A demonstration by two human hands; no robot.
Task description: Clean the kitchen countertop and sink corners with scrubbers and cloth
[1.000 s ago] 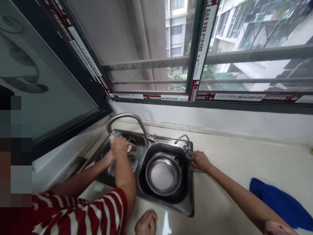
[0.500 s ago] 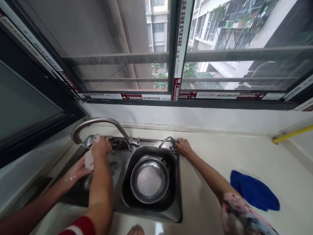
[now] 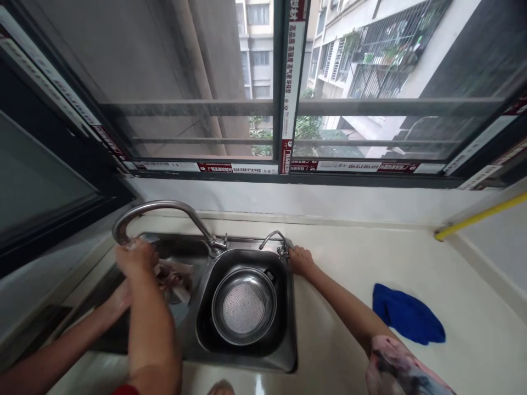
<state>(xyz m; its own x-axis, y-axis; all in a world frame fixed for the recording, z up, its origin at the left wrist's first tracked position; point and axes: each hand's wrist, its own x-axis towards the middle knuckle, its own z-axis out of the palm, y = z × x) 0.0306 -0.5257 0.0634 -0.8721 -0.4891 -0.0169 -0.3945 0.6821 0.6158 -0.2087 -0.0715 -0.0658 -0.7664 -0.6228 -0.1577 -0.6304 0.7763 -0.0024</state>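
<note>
Reaching to 1 o'clock, our right hand (image 3: 300,259) gripped the small tap (image 3: 276,241) at the sink (image 3: 288,351) rim. Our left hand (image 3: 220,387) barely showed at 6 o'clock, so we couldn't tell its state. At 9 o'clock a co-worker's hands (image 3: 135,258) held a cloth (image 3: 175,274).

Glossy steel sink (image 3: 284,359), perforated metal strainer (image 3: 244,306), soft blue cloth (image 3: 407,315).

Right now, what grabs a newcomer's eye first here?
The steel double sink in the pale counter, with a round perforated metal strainer bowl in its right basin. In the left basin, under the long curved steel tap, another person's hands work a wet pale cloth. The wearer's right hand touches the small steel tap; a crumpled blue cloth lies on the counter to the right.
</note>
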